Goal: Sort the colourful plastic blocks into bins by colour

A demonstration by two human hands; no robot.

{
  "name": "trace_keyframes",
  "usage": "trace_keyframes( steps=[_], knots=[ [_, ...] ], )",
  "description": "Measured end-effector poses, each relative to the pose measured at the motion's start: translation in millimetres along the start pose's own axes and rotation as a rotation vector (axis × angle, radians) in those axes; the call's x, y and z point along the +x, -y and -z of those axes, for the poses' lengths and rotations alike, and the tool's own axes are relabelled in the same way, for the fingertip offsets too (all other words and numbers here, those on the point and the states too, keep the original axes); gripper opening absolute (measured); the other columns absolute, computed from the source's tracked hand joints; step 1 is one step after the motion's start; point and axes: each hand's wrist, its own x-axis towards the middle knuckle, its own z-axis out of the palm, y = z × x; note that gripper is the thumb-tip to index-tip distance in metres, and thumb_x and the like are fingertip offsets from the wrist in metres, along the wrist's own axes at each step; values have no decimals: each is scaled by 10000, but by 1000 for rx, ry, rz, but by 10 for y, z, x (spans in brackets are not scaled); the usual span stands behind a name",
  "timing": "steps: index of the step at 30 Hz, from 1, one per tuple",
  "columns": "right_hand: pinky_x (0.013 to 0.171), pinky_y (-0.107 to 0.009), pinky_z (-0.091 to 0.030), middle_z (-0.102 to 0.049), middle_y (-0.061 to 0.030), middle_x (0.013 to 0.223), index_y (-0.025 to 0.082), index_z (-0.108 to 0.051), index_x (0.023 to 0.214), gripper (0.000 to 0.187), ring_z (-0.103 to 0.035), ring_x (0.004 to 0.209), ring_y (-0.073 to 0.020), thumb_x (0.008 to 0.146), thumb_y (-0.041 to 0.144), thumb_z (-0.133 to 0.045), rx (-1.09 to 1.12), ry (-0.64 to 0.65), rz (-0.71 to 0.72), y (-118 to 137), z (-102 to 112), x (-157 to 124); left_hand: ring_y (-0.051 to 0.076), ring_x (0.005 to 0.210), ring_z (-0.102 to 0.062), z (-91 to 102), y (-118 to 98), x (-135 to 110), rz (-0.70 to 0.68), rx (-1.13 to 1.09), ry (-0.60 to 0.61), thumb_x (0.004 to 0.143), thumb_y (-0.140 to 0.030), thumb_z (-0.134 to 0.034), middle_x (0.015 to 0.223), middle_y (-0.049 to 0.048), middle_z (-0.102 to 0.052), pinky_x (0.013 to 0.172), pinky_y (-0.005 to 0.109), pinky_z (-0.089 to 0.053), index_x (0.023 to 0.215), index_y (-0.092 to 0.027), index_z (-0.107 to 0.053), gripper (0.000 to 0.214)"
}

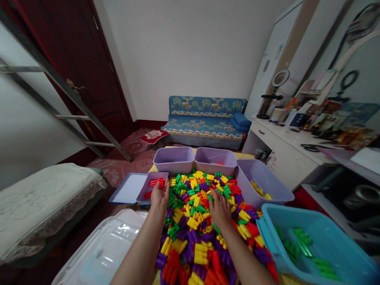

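Note:
A heap of bullet-shaped plastic building blocks in red, yellow, green, purple and orange covers the table in front of me. My left hand is at the heap's left edge, over a shallow purple box, its fingers closed on a red building block. More red blocks lie inside that box. On the right side of the heap rests my right hand, palm down with fingers apart, touching the blocks. What lies under its palm is hidden.
Two purple bins stand behind the heap. A third purple bin with yellow blocks and a blue tub with green blocks are at right. Clear lids lie at left. A ladder and a sofa are beyond.

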Motion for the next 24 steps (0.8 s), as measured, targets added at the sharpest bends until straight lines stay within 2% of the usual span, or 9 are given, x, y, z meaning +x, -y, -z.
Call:
trace_keyframes(
  steps=[4, 9, 11, 13, 16, 18, 20, 24],
  knots=[
    [1050, -370, -316, -503, -58, 1416, 247, -428, 1387, 490, -437, 1294, -203, 898, 228, -436, 18, -2, -7, -2, 2, 0, 116, 755, -674, 85, -76, 48, 59, 45, 5, 896, -135, -378, 767, 33, -626, 738, 253, -576, 830, -183, -513, 158],
    [1058, -376, -307, -485, -54, 1435, 248, -412, 1397, 499, -420, 1310, -201, 899, 233, -426, 31, 3, -4, -12, -5, -3, 168, 910, -685, 141, 60, -47, 52, 187, 102, 916, -214, -382, 900, 83, -673, 851, 336, -563, 998, -179, -569, 208],
    [1061, -378, -305, -481, -53, 1439, 245, -409, 1400, 500, -418, 1311, -204, 900, 237, -423, 33, 6, -1, -16, -12, -2, 188, 996, -665, 149, 127, -90, -59, 440, 168, 920, -252, -392, 1001, 98, -681, 905, 357, -533, 1085, -185, -579, 259],
    [1059, -378, -307, -482, -50, 1438, 247, -412, 1398, 498, -419, 1310, -206, 900, 239, -422, 35, 8, 2, -21, -19, 0, 229, 1126, -601, 167, 191, -142, -206, 736, 232, 873, -263, -488, 1127, 109, -660, 978, 389, -478, 1142, -183, -585, 296],
    [1059, -378, -307, -481, -55, 1438, 249, -416, 1395, 495, -418, 1313, -205, 901, 238, -422, 31, 11, -1, -26, -26, 2, 294, 1249, -482, 225, 294, -254, -474, 1273, 315, 767, -230, -621, 1266, 141, -581, 1059, 428, -373, 1183, -167, -593, 421],
    [1062, -376, -305, -481, -58, 1438, 249, -416, 1397, 495, -415, 1317, -204, 902, 238, -424, 27, 11, -2, -24, -23, 0, 317, 1212, -493, 271, 371, -339, -607, 1725, 336, 773, -244, -621, 1263, 182, -553, 1031, 440, -374, 1252, -140, -559, 494],
    [1060, -373, -308, -486, -58, 1432, 254, -418, 1397, 492, -417, 1315, -202, 904, 239, -427, 25, 11, -4, -18, -15, -4, 335, 1155, -515, 302, 440, -408, -610, 2022, 304, 798, -298, -603, 1254, 208, -527, 948, 442, -421, 1316, -130, -509, 553],
    [1053, -379, -326, -496, -53, 1421, 264, -424, 1394, 488, -432, 1300, -205, 907, 238, -433, 24, 17, -22, -13, -10, -6, 347, 1139, -493, 282, 489, -459, -606, 2148, 236, 814, -390, -587, 1275, 195, -470, 848, 400, -450, 1337, -181, -490, 572]
  ],
)
